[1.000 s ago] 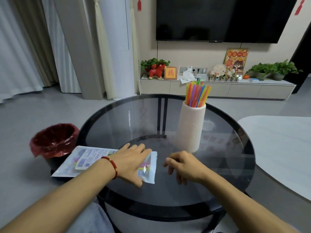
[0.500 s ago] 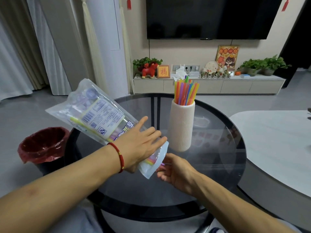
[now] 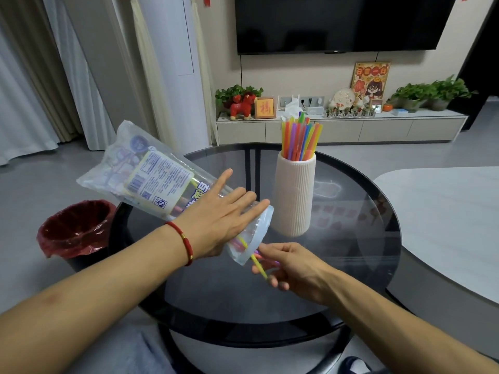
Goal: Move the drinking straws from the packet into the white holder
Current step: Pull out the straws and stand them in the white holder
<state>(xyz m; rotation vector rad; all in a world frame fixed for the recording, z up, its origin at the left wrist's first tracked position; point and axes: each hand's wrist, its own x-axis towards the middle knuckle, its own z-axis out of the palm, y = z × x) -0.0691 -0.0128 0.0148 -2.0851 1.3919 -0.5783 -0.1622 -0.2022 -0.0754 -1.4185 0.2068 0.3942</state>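
Observation:
The clear plastic straw packet (image 3: 151, 174) is lifted and tilted, its open mouth pointing down to the right. My left hand (image 3: 221, 217) grips it near that mouth. Just below the opening, my right hand (image 3: 291, 265) pinches a few straws (image 3: 258, 263), yellow and pink, that stick out of the packet. The ribbed white holder (image 3: 294, 195) stands upright on the round glass table (image 3: 351, 265), behind and slightly right of both hands. Several coloured straws (image 3: 299, 139) stand in it.
A bin with a red liner (image 3: 73, 228) sits on the floor left of the table. A pale table (image 3: 448, 220) butts against the glass table on the right. A TV cabinet with plants and ornaments (image 3: 340, 125) lines the far wall.
The packet lay flat on the table under my left hand, then was lifted and tilted. My right hand has closed on straws at its mouth and drawn them partly out.

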